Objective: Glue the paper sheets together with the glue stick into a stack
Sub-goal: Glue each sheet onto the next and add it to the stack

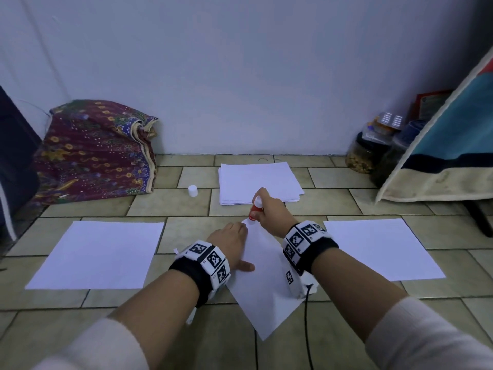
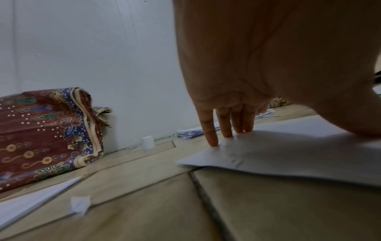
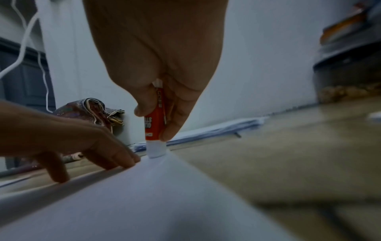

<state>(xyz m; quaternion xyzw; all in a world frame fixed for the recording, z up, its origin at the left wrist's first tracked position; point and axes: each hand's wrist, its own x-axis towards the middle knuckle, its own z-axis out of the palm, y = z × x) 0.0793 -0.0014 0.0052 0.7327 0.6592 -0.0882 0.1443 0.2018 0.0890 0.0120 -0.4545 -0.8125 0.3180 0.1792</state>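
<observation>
Just in front of the paper pile point(image 1: 260, 182) by the wall, one sheet point(image 1: 262, 284) lies skewed on the tiled floor point(image 1: 170, 343), its far corner pointing toward that pile. The right hand point(image 1: 269, 209) has its grip curled around the red glue stick point(image 1: 255, 208), thumb and fingers pinching the barrel, the white tip standing on that far corner. The left hand point(image 1: 231, 243) lies spread and flat on the sheet, fingertips point(image 2: 213, 141) pressing the paper down just beside the tip.

To do this stroke well, I would keep the stick near upright and draw it away from the pinned fingers, so the corner stays taut and does not buckle; light, even pressure should be enough. The left hand likely needs to follow along the edge as the glue line grows.

The cap point(image 1: 193, 190) stands left of the pile; two more sheets lie nearer than it, one to each side
</observation>
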